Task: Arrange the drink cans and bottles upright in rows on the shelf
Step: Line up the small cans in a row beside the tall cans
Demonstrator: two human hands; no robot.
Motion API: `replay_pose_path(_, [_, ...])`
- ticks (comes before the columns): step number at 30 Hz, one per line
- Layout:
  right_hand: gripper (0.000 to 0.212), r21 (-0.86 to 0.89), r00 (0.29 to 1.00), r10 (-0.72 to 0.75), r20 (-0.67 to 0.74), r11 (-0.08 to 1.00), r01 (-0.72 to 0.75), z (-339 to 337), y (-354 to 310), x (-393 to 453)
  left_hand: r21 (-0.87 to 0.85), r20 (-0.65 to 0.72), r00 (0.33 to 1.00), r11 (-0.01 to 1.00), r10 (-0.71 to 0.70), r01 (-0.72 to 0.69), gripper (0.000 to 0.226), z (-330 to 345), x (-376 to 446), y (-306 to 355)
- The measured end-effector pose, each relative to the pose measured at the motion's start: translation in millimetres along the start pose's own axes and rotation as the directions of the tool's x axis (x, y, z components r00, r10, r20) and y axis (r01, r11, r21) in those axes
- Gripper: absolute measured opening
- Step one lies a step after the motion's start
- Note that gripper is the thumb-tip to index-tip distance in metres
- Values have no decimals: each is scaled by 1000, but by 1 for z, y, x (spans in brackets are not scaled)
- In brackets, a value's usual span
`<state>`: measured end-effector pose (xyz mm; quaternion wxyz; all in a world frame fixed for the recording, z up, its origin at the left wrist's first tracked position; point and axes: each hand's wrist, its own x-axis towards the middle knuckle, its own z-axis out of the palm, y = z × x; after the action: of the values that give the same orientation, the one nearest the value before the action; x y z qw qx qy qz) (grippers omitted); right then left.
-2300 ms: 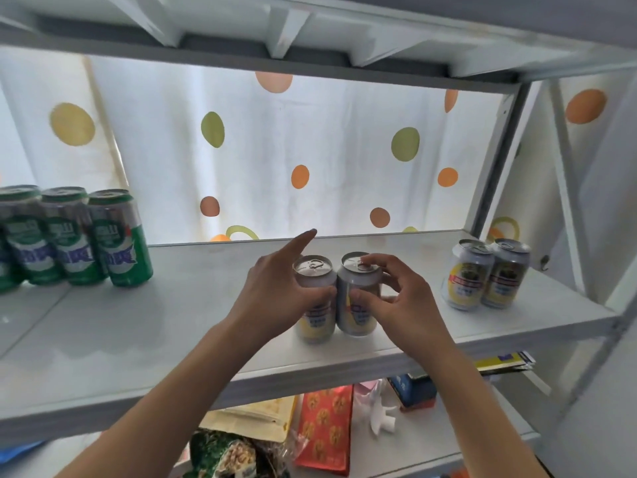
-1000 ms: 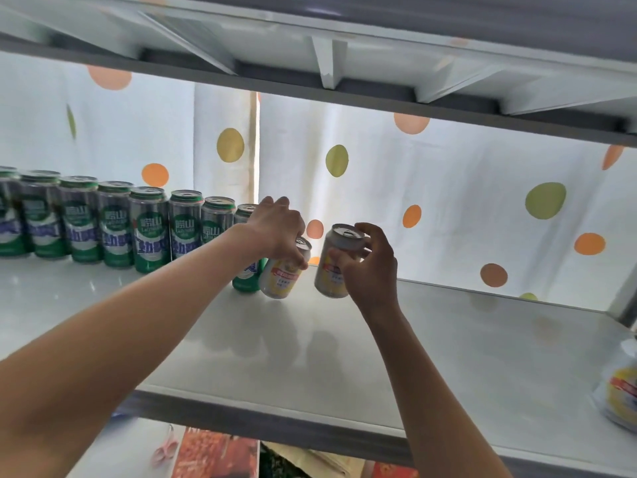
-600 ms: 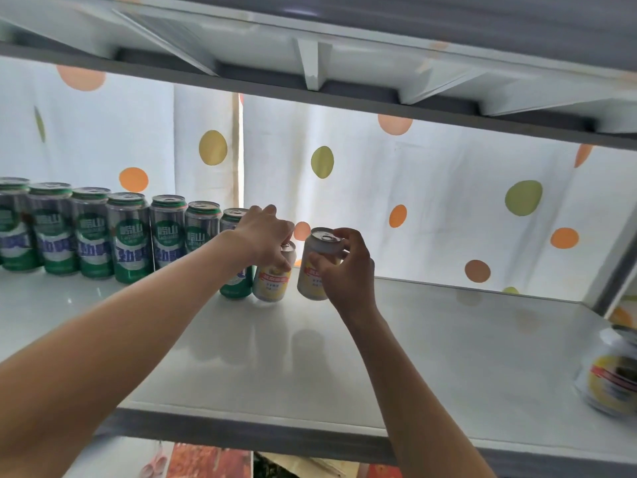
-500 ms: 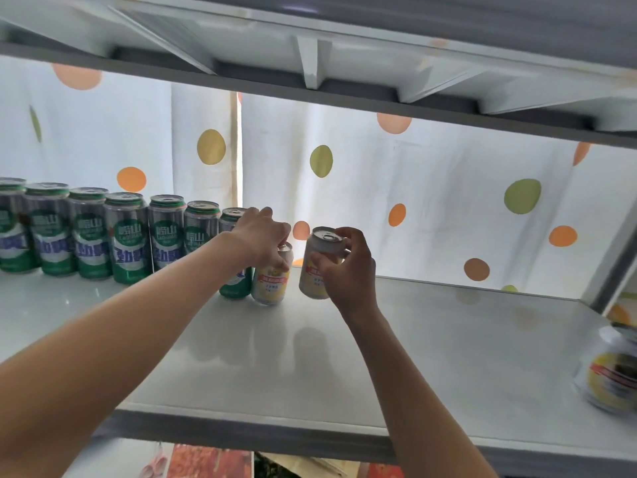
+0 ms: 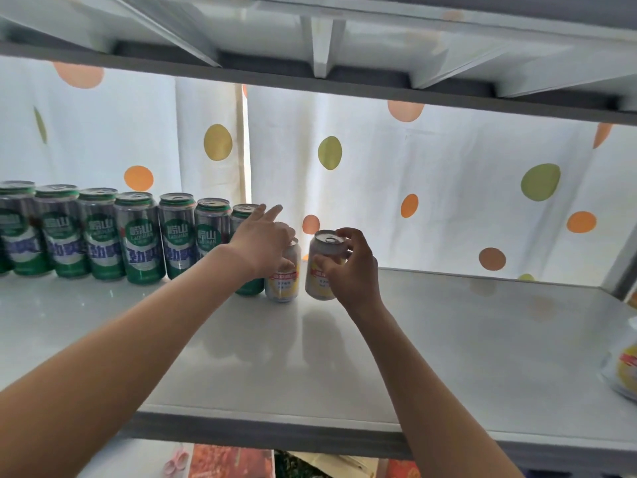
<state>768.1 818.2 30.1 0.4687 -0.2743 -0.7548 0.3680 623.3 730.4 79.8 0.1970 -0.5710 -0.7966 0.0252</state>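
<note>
Shelf: a glossy white shelf board (image 5: 431, 357) with a grey front lip; wide bare surface runs from the two hands to the right edge and forward to the lip.
Overhead: the ribbed underside of the upper shelf (image 5: 320, 39) sits close above the can tops, leaving little room to lift.
Backdrop: a white curtain with orange and green dots (image 5: 448, 174) hangs right behind the shelf.
Green row: seven tall green-and-silver drink cans (image 5: 139, 238) stand upright, side by side, along the back left.
Left hand: the left hand (image 5: 263, 241) closes over the top of a short yellow-and-silver drink can (image 5: 283, 282), forefinger stretched out; this can stands just beside the last green one.
Right hand: the right hand (image 5: 350, 267) grips a second short yellow-and-silver can (image 5: 319, 265), just right of the first, leaning slightly.
Right edge: another yellow-labelled can (image 5: 624, 369) is cut off by the frame.
Hidden: the left wrist covers most of the last green can; whether the right-hand can's base touches the board cannot be told; items below the shelf are too cropped to name.
Change: half a second ago the left forefinger was curled in; both cans sit where they were.
</note>
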Motion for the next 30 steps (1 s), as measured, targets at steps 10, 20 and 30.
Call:
replay_pose_path(10, [43,-68,995,-95,19,993,96,24,23,-6,-396,-405,910,914,-89,-87,59,68,-42,34])
replay_pose_path(20, [72,-460,970,-109,218,865,200,7,28,-16,-393,-462,879,915,-116,-85,52,87,-38,36])
replay_pose_path(30, [63,-704,944,-311,107,647,293,-77,22,-64,-421,-527,849,858,33,-294,58,41,-56,81])
